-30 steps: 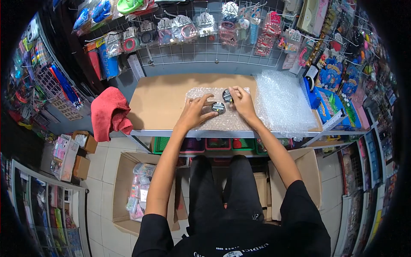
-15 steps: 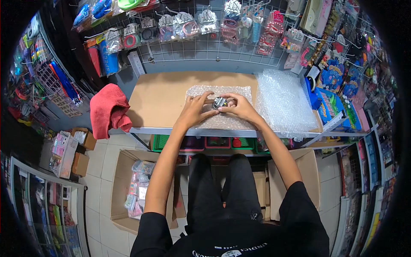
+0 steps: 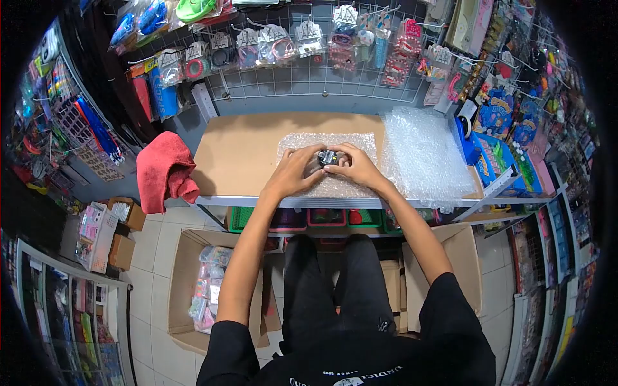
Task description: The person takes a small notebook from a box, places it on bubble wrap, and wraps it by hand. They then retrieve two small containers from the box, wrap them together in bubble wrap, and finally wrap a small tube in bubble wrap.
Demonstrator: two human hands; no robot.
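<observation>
A sheet of bubble wrap [image 3: 351, 143] lies flat on the brown cardboard-topped table [image 3: 238, 148]. Over its middle, my left hand [image 3: 295, 170] and my right hand [image 3: 355, 167] meet around a small stack of dark round items [image 3: 327, 157] with silver labels. Both hands grip the stack from either side, fingertips curled over it. How many round items are in the stack is hidden by my fingers.
A thick pile of bubble wrap [image 3: 421, 154] fills the table's right end. A red cloth [image 3: 164, 168] hangs off the left edge. A wire grid wall [image 3: 309, 71] with hanging packaged goods stands behind. Open cardboard boxes [image 3: 199, 283] sit on the floor below.
A second ago the two round items lay apart on the bubble wrap, one under each hand. My hands have since brought them together into one stack and closed around it.
</observation>
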